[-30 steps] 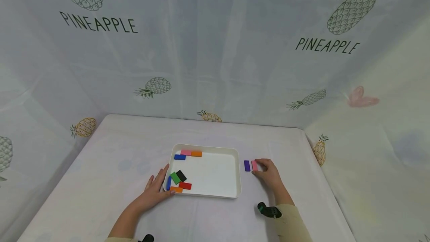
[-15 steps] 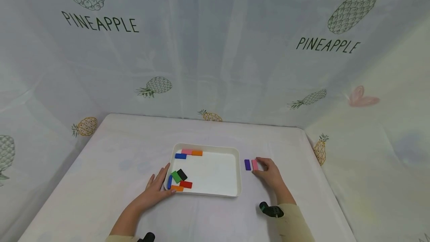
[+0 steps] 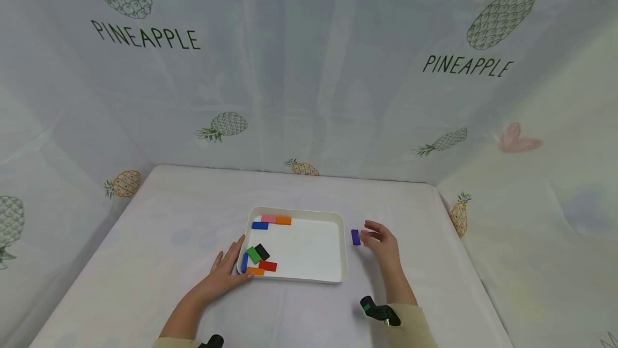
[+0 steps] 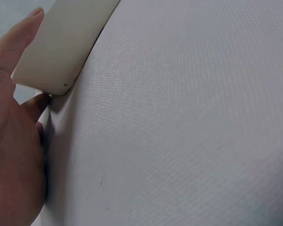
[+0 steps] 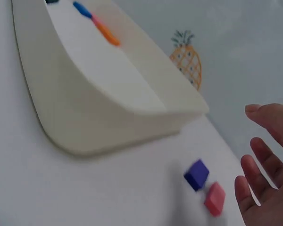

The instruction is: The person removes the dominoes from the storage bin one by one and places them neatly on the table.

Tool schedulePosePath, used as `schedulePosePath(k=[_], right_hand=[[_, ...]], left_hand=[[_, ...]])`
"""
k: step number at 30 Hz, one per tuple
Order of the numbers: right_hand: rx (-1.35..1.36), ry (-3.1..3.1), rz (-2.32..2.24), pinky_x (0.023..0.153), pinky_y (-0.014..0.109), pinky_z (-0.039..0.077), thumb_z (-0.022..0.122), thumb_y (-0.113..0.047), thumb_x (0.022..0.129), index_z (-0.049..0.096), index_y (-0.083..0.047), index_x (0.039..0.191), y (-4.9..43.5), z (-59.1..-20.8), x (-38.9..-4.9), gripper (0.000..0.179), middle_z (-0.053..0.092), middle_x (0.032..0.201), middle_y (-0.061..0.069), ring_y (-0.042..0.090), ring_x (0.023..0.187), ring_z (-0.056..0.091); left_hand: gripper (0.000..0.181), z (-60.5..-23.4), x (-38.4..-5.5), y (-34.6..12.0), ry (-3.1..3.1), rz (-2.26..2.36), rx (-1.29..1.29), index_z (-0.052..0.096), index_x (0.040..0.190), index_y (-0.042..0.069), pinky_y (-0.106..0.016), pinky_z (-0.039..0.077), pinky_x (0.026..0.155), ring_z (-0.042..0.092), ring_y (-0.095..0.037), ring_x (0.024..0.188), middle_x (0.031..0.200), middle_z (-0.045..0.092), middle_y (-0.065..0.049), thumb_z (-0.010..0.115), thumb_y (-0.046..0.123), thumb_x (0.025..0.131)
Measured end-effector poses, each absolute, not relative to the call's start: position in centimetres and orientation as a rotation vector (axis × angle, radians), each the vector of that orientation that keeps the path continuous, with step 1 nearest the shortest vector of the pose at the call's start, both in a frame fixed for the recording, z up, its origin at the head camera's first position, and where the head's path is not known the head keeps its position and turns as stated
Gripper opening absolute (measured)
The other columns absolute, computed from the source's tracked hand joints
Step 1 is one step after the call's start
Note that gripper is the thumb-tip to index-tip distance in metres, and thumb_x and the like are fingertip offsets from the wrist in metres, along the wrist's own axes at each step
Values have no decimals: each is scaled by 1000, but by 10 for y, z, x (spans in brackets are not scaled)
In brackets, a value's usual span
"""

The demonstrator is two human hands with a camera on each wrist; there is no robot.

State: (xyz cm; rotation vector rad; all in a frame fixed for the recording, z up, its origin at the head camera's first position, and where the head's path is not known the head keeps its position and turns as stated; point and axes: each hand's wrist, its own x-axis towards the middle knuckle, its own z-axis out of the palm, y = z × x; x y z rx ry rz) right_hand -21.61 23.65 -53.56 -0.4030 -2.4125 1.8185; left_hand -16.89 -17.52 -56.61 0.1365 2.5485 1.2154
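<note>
My left hand (image 3: 219,278) rests against the near-left corner of a white tray (image 3: 309,254), thumb at the near rim and straight fingers along the left side. In the left wrist view its fingers (image 4: 14,44) lie on the tray's outer wall. Right of the tray, a purple block (image 3: 355,237) and a pink block (image 5: 215,198) lie side by side on the cloth. My right hand (image 3: 386,246) hovers over the pink block, partly covering it in the head view. The right wrist view shows its fingers apart, holding nothing.
Inside the tray, a pink block (image 3: 269,219), an orange block (image 3: 284,220) and a blue block (image 3: 259,225) lie along the far side. Green (image 3: 253,254), black (image 3: 262,251), red (image 3: 267,266) and other blocks cluster near-left. A pineapple-print curtain (image 3: 309,69) stands behind the table.
My right hand has let go of the pink block and lifted off it, leaving it beside the purple one. The left hand and tray stay in place.
</note>
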Motion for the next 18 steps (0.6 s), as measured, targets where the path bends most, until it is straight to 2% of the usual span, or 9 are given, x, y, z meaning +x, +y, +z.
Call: schedulePosePath(k=[4, 7, 15, 18], right_hand=[[-395, -2375, 1865, 73, 16, 50, 77, -6, 82, 63, -3, 125, 215, -530, -209, 45, 64, 121, 15, 21, 100, 57], [-349, -2355, 1904, 71, 17, 49, 77, -4, 81, 63, -1, 123, 198, -525, -203, 45, 65, 117, 17, 20, 94, 58], [-152, -2353, 2012, 76, 18, 51, 77, -1, 81, 61, 5, 123, 159, -516, -190, 45, 65, 113, 20, 24, 95, 60], [-95, -2348, 2062, 77, 19, 52, 77, -1, 81, 62, 4, 122, 144, -511, -187, 44, 65, 112, 20, 23, 93, 61]], left_hand=[[107, -568, -169, -176, 2544, 1224, 131, 10, 158, 22, -58, -13, 112, 0, -37, 147, 162, 12, -15, 76, 48, 79], [106, -569, -170, -177, 2542, 1230, 124, 10, 158, 24, -59, -12, 112, 0, -36, 147, 162, 12, -14, 75, 49, 79], [105, -568, -169, -178, 2526, 1244, 136, 9, 158, 23, -57, -13, 113, -1, -35, 148, 162, 12, -13, 75, 46, 80], [105, -568, -170, -178, 2523, 1243, 132, 9, 158, 24, -58, -13, 113, -2, -34, 148, 162, 12, -12, 75, 48, 80]])
